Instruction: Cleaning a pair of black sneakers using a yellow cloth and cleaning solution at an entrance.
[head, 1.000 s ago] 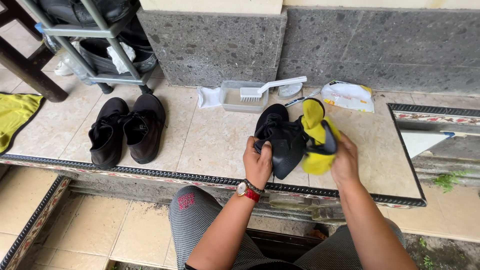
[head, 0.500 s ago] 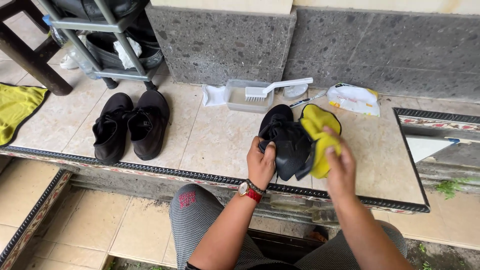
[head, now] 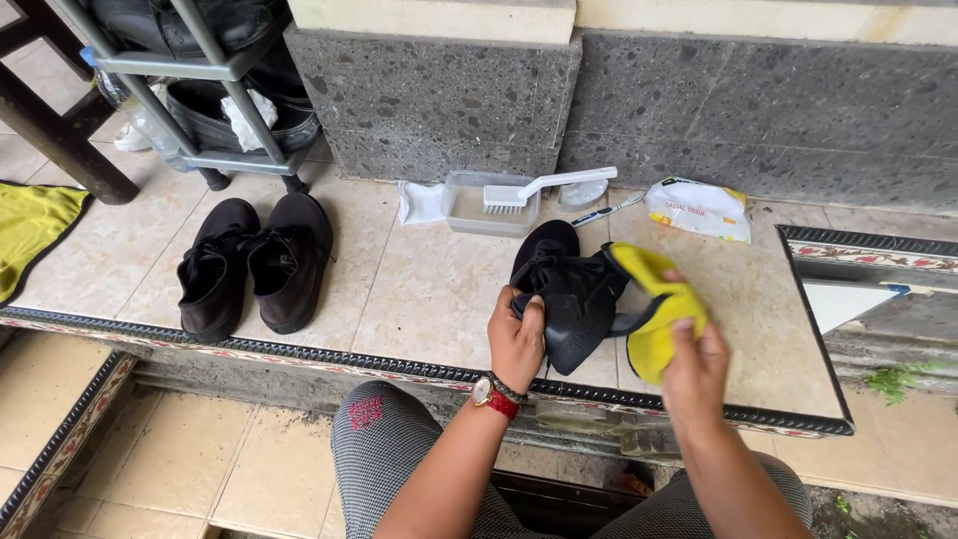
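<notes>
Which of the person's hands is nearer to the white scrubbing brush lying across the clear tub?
Left. The left hand grips the black shoe just below the white brush on the clear tub. The right hand holds the yellow cloth, farther right and lower.

Left hand [head: 516, 344] and right hand [head: 696, 361] both grip.

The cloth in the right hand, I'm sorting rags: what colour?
Yellow cloth, plain, clearest in the head view.

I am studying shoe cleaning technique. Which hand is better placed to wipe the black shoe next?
Probably the right hand: it grips the yellow cloth beside the black shoe. The left hand is clamped on the shoe, steadying it.
</notes>
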